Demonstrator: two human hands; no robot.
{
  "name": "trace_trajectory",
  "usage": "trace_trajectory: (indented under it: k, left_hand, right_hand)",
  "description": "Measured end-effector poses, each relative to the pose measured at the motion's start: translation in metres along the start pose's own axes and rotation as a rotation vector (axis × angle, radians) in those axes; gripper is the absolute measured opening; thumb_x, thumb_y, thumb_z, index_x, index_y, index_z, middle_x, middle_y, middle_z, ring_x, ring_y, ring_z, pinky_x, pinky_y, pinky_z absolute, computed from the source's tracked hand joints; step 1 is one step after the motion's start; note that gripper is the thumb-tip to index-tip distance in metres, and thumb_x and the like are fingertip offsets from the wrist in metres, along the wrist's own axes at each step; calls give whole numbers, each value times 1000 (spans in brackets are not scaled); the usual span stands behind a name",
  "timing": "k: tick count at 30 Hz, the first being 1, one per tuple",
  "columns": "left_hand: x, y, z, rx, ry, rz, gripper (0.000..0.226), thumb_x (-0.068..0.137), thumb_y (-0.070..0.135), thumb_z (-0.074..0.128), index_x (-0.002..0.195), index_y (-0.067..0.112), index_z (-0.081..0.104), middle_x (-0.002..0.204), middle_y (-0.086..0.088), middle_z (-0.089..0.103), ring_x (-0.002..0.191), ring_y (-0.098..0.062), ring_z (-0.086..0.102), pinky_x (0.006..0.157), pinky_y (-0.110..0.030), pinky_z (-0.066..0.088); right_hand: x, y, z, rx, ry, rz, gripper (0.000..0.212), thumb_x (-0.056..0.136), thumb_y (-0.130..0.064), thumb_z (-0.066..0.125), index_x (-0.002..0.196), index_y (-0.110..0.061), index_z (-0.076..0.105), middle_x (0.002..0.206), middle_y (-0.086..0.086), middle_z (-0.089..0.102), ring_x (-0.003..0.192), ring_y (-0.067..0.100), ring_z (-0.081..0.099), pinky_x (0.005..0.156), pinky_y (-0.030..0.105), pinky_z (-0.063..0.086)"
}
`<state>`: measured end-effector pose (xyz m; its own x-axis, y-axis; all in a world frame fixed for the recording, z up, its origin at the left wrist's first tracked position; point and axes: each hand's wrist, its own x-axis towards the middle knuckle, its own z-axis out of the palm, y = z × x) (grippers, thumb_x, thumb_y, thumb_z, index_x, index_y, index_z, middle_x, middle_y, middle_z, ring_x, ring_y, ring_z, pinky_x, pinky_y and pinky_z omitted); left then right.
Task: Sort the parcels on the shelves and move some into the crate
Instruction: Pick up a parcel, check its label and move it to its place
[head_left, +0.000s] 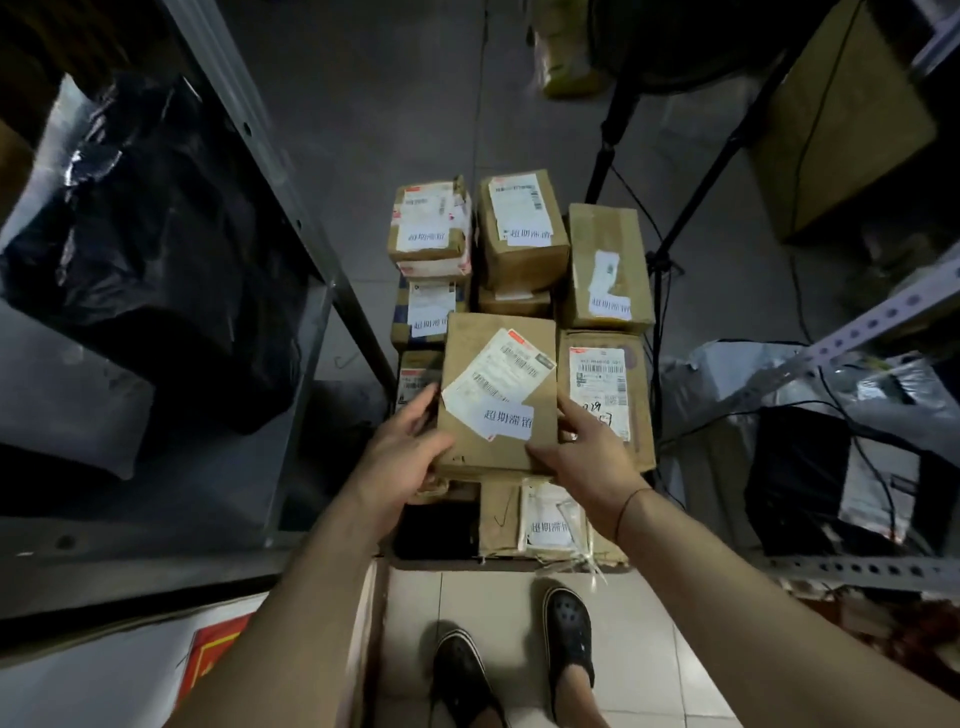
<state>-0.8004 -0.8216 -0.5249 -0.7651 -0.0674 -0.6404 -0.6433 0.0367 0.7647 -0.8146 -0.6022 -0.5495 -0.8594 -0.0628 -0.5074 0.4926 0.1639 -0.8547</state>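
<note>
Presently, head view: left hand (402, 449) and right hand (584, 452) gripped cardboard parcel (496, 395) by opposite edges, frame centre, fingers curled round sides, presumably steadying it above stacked parcels (522, 228). Crate not identifiable.

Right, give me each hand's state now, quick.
Left hand: grips the left side of the cardboard parcel.
Right hand: grips the same parcel's right side.

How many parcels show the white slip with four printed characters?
6: held box, nearest parcel, two far boxes, right box, left box. Others may be hidden.
</note>
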Motion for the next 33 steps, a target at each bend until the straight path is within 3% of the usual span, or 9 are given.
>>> trace_trajectory:
  k: [2, 7, 14, 17, 21, 23, 26, 31, 33]
  left_hand:
    - [0, -3, 1, 11, -36, 11, 75, 101, 10, 66, 157, 53, 41, 136, 20, 67, 111, -10, 74, 90, -39, 63]
    - [6, -7, 11, 7, -47, 8, 78, 91, 21, 70, 155, 55, 42, 152, 12, 60, 132, -17, 64, 113, -52, 52]
    - [20, -3, 1, -15, -4, -54, 68, 106, 10, 58, 158, 50, 41, 119, 23, 74, 114, -12, 70, 100, -55, 60]
    - [17, -10, -8, -36, -3, -40, 67, 107, 5, 57, 152, 53, 42, 120, 18, 75, 105, -6, 74, 80, -36, 66]
    - [20, -23, -1, -18, -21, -36, 75, 101, 8, 67, 161, 44, 40, 145, 10, 67, 124, -14, 69, 107, -49, 58]
    - [29, -24, 5, -23, -30, -29, 75, 101, 7, 67, 160, 45, 40, 147, 11, 65, 125, -14, 69, 108, -50, 57]
    - [39, -28, 10, -12, -20, -5, 74, 102, 11, 66, 159, 49, 38, 151, 14, 61, 128, -15, 66, 107, -50, 58]
    - [48, -41, 11, -42, -10, 7, 75, 99, 11, 69, 157, 50, 42, 151, 14, 61, 132, -15, 64, 103, -49, 61]
    - [49, -40, 12, -11, 8, 1, 73, 101, 9, 67, 157, 49, 43, 147, 18, 63, 129, -12, 65, 101, -44, 61]
  right_hand:
    - [-3, 0, -6, -5, 25, -6, 42, 88, -15, 80, 115, -47, 74, 106, -14, 79, 101, 23, 78, 91, 53, 65]
    - [-9, -4, -19, -36, 84, -31, 52, 91, -11, 79, 118, -55, 71, 114, -10, 77, 95, 18, 79, 89, 42, 66]
    - [11, -9, 1, -171, 34, 12, 67, 91, -11, 79, 151, -36, 58, 121, -11, 72, 103, 16, 75, 89, 42, 66]
    - [11, -3, 5, -204, 26, 23, 63, 91, -11, 75, 143, -44, 63, 114, -14, 77, 105, 14, 74, 91, 45, 65]
    - [7, 9, -2, -189, 36, 75, 69, 90, 1, 66, 108, -66, 70, 106, -17, 80, 104, 12, 76, 91, 46, 65]
    - [13, 10, -6, -226, 32, 63, 67, 91, -1, 64, 106, -66, 69, 108, -18, 80, 106, 10, 75, 94, 45, 64]
    - [20, 7, -8, -371, 42, 11, 55, 90, -7, 66, 121, -52, 70, 110, -19, 78, 107, 10, 73, 94, 41, 63]
    - [27, 5, -3, -629, 144, -52, 50, 90, -6, 71, 132, -32, 68, 99, -16, 69, 96, 14, 69, 74, 26, 59]
    - [26, 6, 2, -642, 198, -92, 58, 88, -3, 70, 139, -31, 64, 109, -10, 71, 102, 17, 67, 83, 32, 60]
